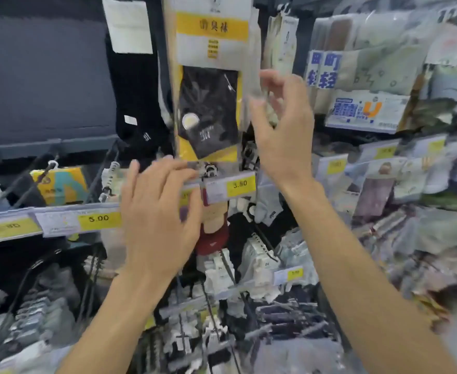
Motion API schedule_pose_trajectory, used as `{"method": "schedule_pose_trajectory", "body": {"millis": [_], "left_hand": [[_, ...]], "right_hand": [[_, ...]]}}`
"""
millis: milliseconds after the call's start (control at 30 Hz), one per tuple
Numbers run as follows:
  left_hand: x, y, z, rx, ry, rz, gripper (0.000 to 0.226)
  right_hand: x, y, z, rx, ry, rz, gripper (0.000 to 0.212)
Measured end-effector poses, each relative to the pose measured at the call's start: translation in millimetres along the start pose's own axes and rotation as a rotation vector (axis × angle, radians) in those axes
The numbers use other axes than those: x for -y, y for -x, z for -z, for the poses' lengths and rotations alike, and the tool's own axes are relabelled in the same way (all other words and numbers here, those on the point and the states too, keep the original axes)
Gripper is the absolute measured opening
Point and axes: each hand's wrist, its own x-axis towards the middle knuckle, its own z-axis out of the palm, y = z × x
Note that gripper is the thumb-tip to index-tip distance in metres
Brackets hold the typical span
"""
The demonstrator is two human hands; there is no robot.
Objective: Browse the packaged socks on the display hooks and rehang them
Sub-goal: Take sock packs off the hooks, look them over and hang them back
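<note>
seemingly midway — the yellow sock pack point(208, 103) is up, right hand point(281, 125) pinching its clear edge, left hand point(159, 211) spread beneath — hook unseen, rehanging unconfirmed.

Left hand point(160, 211) splayed, right hand point(282, 130) curved

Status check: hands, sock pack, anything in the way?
Left hand open, fingers straight at lower edge of yellow sock pack. Right hand at its right edge, grip unclear, blurred. Price tag just below it.
</note>
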Motion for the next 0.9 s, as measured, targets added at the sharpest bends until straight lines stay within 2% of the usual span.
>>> {"method": "schedule_pose_trajectory", "body": {"millis": [67, 133, 200, 300, 400, 500, 633, 700, 800, 900], "left_hand": [[-18.9, 19.7, -10.9, 0.005, 0.249, -0.099, 0.022], [-42.8, 50.3, -29.0, 0.149, 0.438, -0.079, 0.021], [-65.4, 95.7, -53.4, 0.409, 0.542, 0.000, 0.013], [-105.4, 183.6, -88.2, 0.928, 0.577, 0.084, 0.013], [-151.8, 278.4, -100.7, 1.387, 0.621, 0.019, 0.019], [-187.5, 364.2, -103.1, 1.684, 0.672, -0.048, 0.017], [-226.4, 454.7, -113.7, 1.910, 0.572, -0.113, 0.013], [-249.5, 497.2, -123.1, 2.002, 0.521, -0.110, 0.013], [-285.7, 571.5, -145.0, 2.103, 0.534, -0.048, 0.017], [-328.9, 654.0, -177.4, 2.149, 0.537, 0.087, 0.019]], "right_hand": [[7.2, 59.0, 17.9, 0.100, 0.014, 0.044, 0.019], [8.9, 127.5, 39.3, 0.188, 0.063, -0.046, 0.018], [6.1, 202.3, 66.3, 0.228, 0.154, -0.294, 0.022], [0.4, 316.9, 124.4, 0.250, 0.325, -0.750, 0.026], [13.8, 427.6, 194.9, 0.287, 0.463, -1.134, 0.027], [46.4, 523.6, 262.1, 0.231, 0.579, -1.418, 0.028], [82.3, 624.8, 337.0, 0.030, 0.665, -1.773, 0.031], [86.1, 672.1, 368.1, 0.002, 0.710, -1.899, 0.034], [69.5, 741.8, 407.1, -0.025, 0.742, -2.018, 0.049], [26.2, 810.0, 441.8, -0.062, 0.780, -2.043, 0.058]]}}
